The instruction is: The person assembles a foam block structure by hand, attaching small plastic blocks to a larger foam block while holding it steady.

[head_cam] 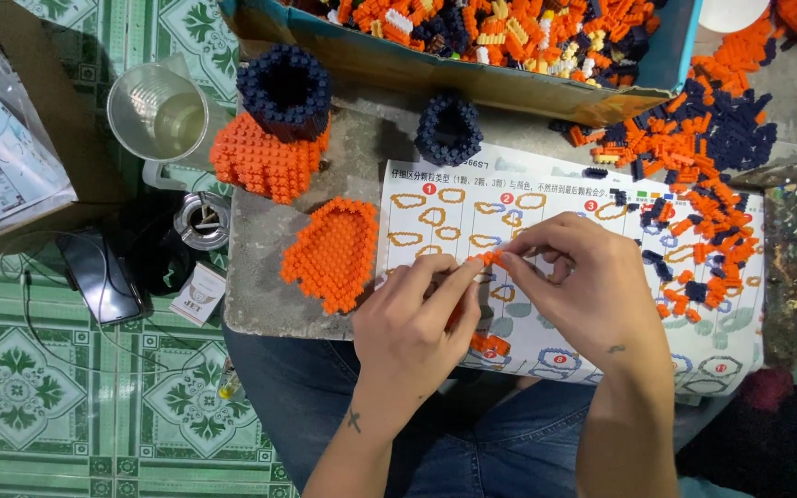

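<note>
My left hand (417, 318) and my right hand (578, 290) meet over a printed sorting sheet (472, 207), both pinching a short row of small orange bricks (489, 259) between thumb and fingertips. More orange bricks (489, 345) lie on the sheet under my left hand. To the left of the sheet rests a flat orange brick panel (332, 251). Further back stand an orange and dark blue brick build (277, 129) and a small dark blue brick ring (449, 129).
A cardboard box (435, 65) full of mixed bricks sits at the back. Loose orange and dark blue bricks (703, 157) spread on the right. A clear plastic cup (157, 112), a phone (101, 275), a small carton (198, 293) and a metal tin (203, 219) lie at the left.
</note>
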